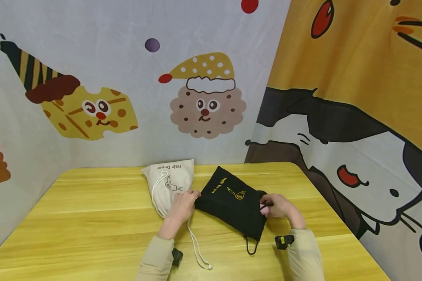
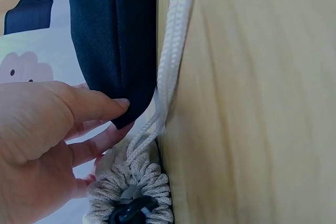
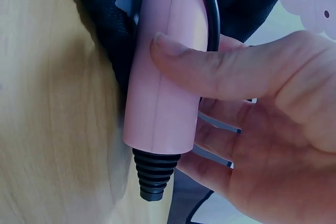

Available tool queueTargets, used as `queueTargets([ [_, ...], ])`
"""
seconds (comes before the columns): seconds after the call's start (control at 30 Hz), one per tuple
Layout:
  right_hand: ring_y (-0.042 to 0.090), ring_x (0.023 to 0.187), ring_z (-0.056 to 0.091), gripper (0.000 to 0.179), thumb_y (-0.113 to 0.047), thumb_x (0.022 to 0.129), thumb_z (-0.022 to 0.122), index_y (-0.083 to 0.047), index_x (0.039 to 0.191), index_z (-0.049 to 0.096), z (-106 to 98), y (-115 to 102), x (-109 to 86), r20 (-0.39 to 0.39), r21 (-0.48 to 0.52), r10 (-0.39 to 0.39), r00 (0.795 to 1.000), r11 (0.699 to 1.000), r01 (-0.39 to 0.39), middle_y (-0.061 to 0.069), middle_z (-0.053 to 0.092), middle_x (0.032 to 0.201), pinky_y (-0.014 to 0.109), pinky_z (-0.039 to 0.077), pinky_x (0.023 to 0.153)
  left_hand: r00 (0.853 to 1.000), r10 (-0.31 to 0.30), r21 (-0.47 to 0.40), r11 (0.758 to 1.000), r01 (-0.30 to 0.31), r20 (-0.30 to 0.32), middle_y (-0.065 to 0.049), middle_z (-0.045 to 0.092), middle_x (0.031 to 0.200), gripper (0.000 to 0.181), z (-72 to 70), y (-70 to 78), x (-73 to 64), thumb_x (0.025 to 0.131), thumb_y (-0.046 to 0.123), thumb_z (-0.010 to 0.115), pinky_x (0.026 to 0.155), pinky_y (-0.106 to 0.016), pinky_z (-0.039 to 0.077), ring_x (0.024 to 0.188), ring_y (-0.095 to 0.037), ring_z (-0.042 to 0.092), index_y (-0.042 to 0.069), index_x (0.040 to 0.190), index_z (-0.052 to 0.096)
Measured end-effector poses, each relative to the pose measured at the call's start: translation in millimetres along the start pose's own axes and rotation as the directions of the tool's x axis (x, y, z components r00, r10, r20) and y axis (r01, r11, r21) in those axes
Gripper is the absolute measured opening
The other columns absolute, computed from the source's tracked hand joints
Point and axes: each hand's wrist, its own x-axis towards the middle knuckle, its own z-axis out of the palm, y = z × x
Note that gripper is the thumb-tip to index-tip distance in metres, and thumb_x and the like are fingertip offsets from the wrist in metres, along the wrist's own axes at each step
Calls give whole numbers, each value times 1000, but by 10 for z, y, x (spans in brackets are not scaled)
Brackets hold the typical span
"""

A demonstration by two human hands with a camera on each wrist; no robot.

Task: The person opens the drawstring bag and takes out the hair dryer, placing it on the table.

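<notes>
A black drawstring bag (image 1: 228, 199) with yellow "Hair Dryer" lettering lies slanted on the table. Its left corner is pinched between the thumb and fingers of my left hand (image 1: 183, 205); the left wrist view shows that dark cloth corner (image 2: 118, 66) close up. At the bag's mouth, my right hand (image 1: 279, 207) grips the pink handle (image 3: 163, 87) of a hair dryer, thumb on the near side. The handle sticks out of the opening, ending in a black ribbed cord sleeve (image 3: 153, 174). The rest of the dryer is hidden in the bag.
A white drawstring bag (image 1: 176, 175), also lettered "Hair Dryer", lies left of the black one, close to my left hand. Its white cord (image 1: 197, 248) trails toward the front of the wooden table (image 1: 91, 226). A printed curtain (image 1: 126, 152) hangs behind the table.
</notes>
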Motion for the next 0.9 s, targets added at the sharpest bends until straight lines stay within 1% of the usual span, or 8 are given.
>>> queueTargets([
  [0.17, 20, 82, 56, 23, -8, 77, 73, -9, 99, 66, -13, 18, -24, -4, 6, 7, 1000, 1000, -6, 8, 67, 93, 32, 45, 70, 1000, 3, 2, 1000, -3, 4, -9, 69, 97, 37, 5, -6, -1, 70, -10, 65, 68, -40, 44, 84, -27, 67, 10, 101, 66],
  [0.3, 20, 82, 55, 22, -11, 77, 75, -10, 98, 67, -27, 37, -44, -3, 14, 7, 1000, 1000, -7, 8, 67, 92, 32, 44, 70, 1000, 6, 6, 1000, -6, 2, -9, 69, 96, 36, 4, -9, -2, 70, -10, 65, 67, -40, 44, 83, -27, 67, 11, 101, 66],
  [0.4, 20, 81, 55, 22, -11, 77, 75, -10, 98, 67, -30, 47, -54, -2, 18, 10, 1000, 1000, -10, 7, 68, 92, 31, 44, 70, 1000, 5, 6, 1000, -5, 11, -9, 69, 96, 36, -5, -6, -8, 71, -10, 65, 67, -40, 44, 83, -28, 67, 10, 101, 66],
  [0.53, 21, 83, 57, 22, -6, 78, 72, -10, 98, 67, -28, 52, -50, -17, -5, 11, 1000, 1000, -11, 9, 68, 93, 32, 45, 70, 999, -4, -2, 1000, 4, 35, -10, 69, 98, 38, -46, 6, -18, 71, -10, 65, 68, -42, 45, 86, -29, 67, 10, 103, 66],
  [0.6, 22, 84, 58, 23, -2, 76, 69, -10, 98, 67, -29, 53, -45, -29, -18, 11, 1000, 1000, -12, 10, 68, 94, 33, 46, 71, 999, -9, -15, 1000, 10, 51, -10, 68, 99, 39, -80, 16, -26, 70, -10, 65, 69, -43, 46, 88, -30, 66, 10, 103, 66],
  [0.7, 23, 84, 58, 25, 0, 75, 67, -10, 98, 67, -32, 64, -33, -44, -42, -3, 999, 999, 1, 11, 68, 94, 33, 46, 71, 997, -19, -35, 999, 22, 81, -11, 68, 100, 41, -135, 35, -45, 69, -11, 66, 70, -46, 47, 90, -32, 66, 9, 104, 65],
  [0.8, 22, 82, 58, 24, -2, 74, 69, -10, 97, 67, -27, 79, -33, -53, -55, -12, 999, 998, 9, 10, 68, 93, 32, 45, 70, 992, -34, -62, 997, 42, 125, -13, 68, 102, 42, -184, 53, -66, 68, -12, 66, 72, -48, 47, 92, -33, 65, 9, 105, 65],
  [0.9, 20, 80, 56, 24, -3, 73, 71, -11, 96, 68, -26, 89, -39, -57, -56, -5, 998, 998, 1, 8, 67, 91, 31, 44, 70, 984, -46, -82, 995, 61, 175, -13, 67, 104, 43, -227, 71, -81, 69, -12, 64, 76, -51, 48, 95, -33, 64, 9, 107, 65],
])
